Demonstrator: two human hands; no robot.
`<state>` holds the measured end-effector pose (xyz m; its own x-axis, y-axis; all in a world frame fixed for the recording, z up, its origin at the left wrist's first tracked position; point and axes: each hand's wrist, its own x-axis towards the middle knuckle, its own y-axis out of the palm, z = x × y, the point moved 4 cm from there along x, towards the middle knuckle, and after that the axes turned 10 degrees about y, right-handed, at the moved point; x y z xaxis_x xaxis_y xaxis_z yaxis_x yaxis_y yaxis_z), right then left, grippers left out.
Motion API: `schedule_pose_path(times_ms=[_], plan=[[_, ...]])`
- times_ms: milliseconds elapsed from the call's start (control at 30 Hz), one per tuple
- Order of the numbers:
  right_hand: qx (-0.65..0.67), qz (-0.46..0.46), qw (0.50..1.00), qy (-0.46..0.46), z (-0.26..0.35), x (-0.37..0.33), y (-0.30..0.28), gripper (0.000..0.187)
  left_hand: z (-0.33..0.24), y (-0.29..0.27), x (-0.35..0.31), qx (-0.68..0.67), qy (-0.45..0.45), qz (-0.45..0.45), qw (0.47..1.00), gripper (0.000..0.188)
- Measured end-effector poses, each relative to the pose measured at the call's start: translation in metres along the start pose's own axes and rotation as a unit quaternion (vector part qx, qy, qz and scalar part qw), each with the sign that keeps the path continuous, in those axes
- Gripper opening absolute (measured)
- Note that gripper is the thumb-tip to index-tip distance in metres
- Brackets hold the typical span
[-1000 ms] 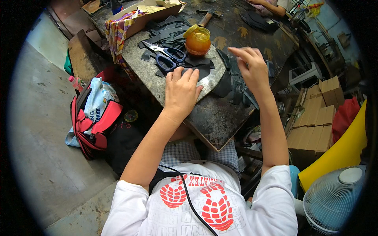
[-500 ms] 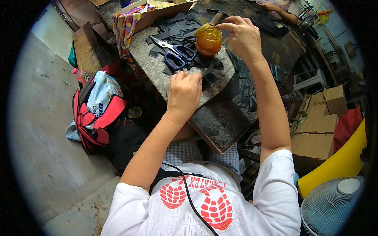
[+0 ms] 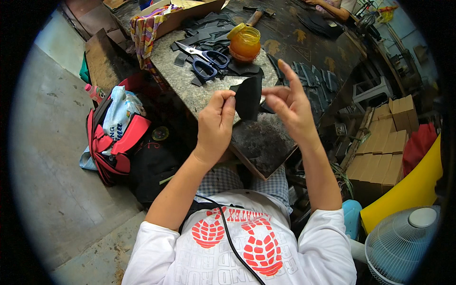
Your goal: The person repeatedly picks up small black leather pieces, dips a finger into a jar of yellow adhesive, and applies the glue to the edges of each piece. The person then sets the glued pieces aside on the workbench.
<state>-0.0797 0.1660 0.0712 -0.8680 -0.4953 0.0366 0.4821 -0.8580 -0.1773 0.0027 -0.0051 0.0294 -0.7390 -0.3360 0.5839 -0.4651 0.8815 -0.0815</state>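
A black, leather-like piece [image 3: 248, 98] is pinched upright between the thumb and fingers of my left hand [image 3: 214, 121], above the front of the stone slab [image 3: 164, 59]. At its right edge is my right hand [image 3: 297, 107], fingers apart, index finger raised, with a yellowish tip. Whether its thumb and other fingertips touch the piece I cannot tell. Beyond the hands stands an open glass jar of amber paste [image 3: 245, 46], a yellow lid [image 3: 235, 31] at its rim. Scissors with blue handles [image 3: 205, 61] lie open left of the jar.
Black cut pieces [image 3: 209, 34] heap behind the scissors; more strips [image 3: 316, 80] lie right. A hammer [image 3: 256, 17] rests behind the jar. Another person's arm [image 3: 332, 9] is far right. A bag [image 3: 111, 142] sits left, cardboard boxes [image 3: 375, 159] and a fan [image 3: 403, 242] right.
My right hand has drawn back from the jar to the black piece. My left hand has lifted that piece off the slab and turned it upright.
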Motion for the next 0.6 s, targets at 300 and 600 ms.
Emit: schedule_pose_path(times_ms=[300,600], plan=[[0.102,0.033,0.994,0.024,-0.015,-0.04,0.019,0.095,-0.017,0.002,-0.032,-0.148,-0.14,0.009,0.979,0.02],[-0.04,0.023,0.998,-0.051,-0.003,-0.052,0.018,0.094,-0.055,-0.003,-0.013,0.174,0.129,0.195,0.957,0.035]])
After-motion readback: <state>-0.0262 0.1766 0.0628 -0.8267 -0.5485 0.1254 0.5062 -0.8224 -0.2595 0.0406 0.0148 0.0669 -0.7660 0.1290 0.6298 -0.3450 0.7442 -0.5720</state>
